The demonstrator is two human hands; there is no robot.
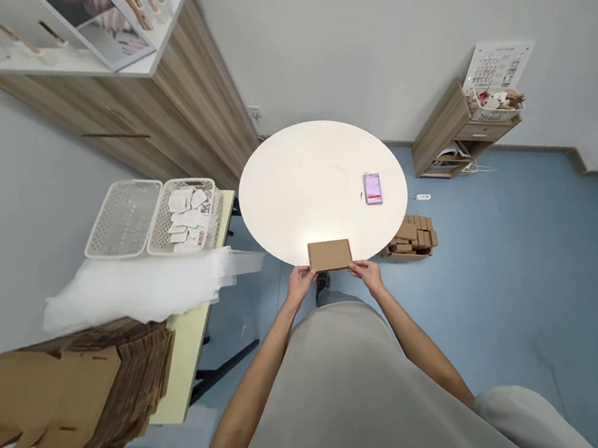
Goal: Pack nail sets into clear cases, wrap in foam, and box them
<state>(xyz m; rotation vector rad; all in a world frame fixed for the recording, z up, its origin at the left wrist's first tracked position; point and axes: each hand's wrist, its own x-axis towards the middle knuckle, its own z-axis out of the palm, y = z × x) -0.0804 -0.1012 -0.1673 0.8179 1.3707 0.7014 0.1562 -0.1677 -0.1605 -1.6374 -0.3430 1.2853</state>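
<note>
A closed brown cardboard box [329,255] lies at the near edge of the round white table [308,171]. My left hand [301,283] grips its near left corner with fingers and thumb. At the near right corner, my right hand [367,274] pinches the box in the same way. The lid looks flat and shut, and what is inside is hidden. A phone [373,189] with a pink lit screen lies farther off on the table's right side.
Left, a pale yellow table [184,359] bears flattened cardboard boxes [72,397], white foam sheets [141,287], a white basket [123,219] and another basket [212,199] of white packets. A carton of small brown boxes [417,237] stands on the floor, right. A wooden shelf [444,129] stands by the wall.
</note>
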